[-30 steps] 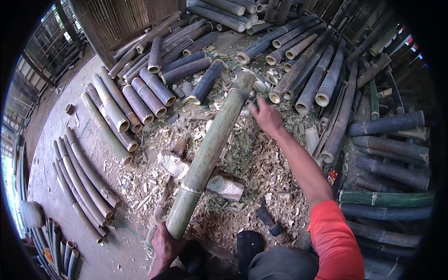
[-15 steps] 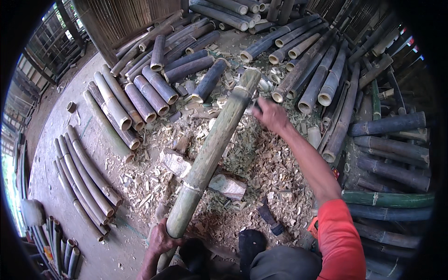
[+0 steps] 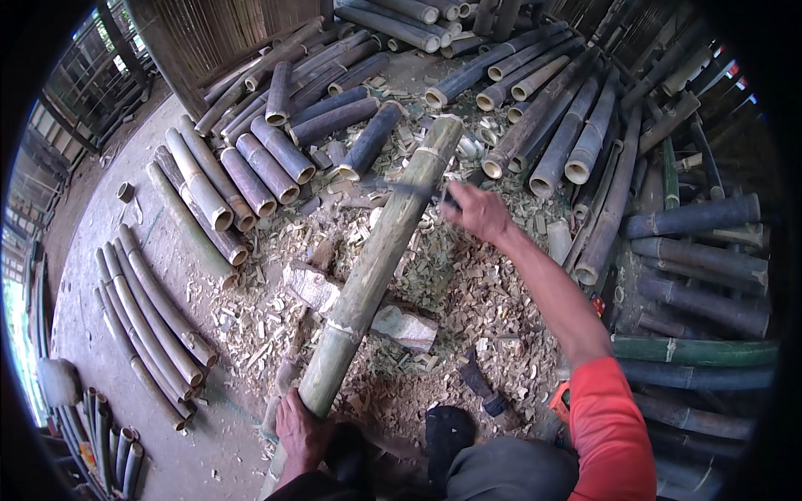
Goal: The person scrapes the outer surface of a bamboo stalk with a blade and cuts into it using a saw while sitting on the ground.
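A thick green-grey bamboo pole (image 3: 372,275) slants from beside my legs up toward the middle of the floor, its surface partly scraped pale. At its near end my left hand (image 3: 302,427) is closed around it. My right hand (image 3: 478,210) grips the dark handle of a knife (image 3: 404,189). The dark, slightly blurred blade lies across the pole near its far end. Under the pole's middle shows a rough pale wood block (image 3: 407,327), partly hidden by the pole.
Bamboo shavings (image 3: 493,292) cover the floor around the block. A dark-bladed tool (image 3: 480,382) lies by my dark-covered foot (image 3: 449,432). Cut bamboo lengths (image 3: 267,163) are laid out ahead, with a curved-looking row (image 3: 154,321) at left and stacked poles (image 3: 702,355) at right.
My right hand and the knife have come slightly nearer to me along the pole, and the blade now shows across it. The left hand has shifted a little on the near end.
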Available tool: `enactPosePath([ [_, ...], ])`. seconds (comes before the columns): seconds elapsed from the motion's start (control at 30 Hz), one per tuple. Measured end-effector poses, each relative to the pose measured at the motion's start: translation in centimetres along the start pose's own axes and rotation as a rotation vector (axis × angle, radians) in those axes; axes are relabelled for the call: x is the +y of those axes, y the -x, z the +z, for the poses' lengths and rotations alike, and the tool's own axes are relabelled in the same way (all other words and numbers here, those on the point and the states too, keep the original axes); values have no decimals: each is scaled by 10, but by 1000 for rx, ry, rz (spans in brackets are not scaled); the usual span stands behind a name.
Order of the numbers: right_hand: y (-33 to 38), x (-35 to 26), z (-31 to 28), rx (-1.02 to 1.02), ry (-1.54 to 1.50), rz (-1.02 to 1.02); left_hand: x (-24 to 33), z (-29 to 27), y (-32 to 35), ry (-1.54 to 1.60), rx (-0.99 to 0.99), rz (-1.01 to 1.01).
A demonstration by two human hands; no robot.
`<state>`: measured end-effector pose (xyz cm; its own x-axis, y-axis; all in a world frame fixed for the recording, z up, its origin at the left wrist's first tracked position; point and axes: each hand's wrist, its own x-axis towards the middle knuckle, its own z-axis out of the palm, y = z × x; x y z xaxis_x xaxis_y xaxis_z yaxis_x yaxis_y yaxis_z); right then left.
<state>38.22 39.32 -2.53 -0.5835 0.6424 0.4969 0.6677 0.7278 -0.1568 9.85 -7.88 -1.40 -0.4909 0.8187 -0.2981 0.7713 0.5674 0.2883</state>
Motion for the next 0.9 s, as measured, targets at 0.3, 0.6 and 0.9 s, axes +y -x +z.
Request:
enactPosePath([
  [0.3,-17,13,-13,-304,-4,254,-11,-27,-17,276,-147,65],
  [0.6,-28,22,-3,-80,67,306,-34,-29,-42,446,-391,108],
  [0.9,-25,29,-6,-276,-39,472,-53,-23,-61,555,-432,242],
])
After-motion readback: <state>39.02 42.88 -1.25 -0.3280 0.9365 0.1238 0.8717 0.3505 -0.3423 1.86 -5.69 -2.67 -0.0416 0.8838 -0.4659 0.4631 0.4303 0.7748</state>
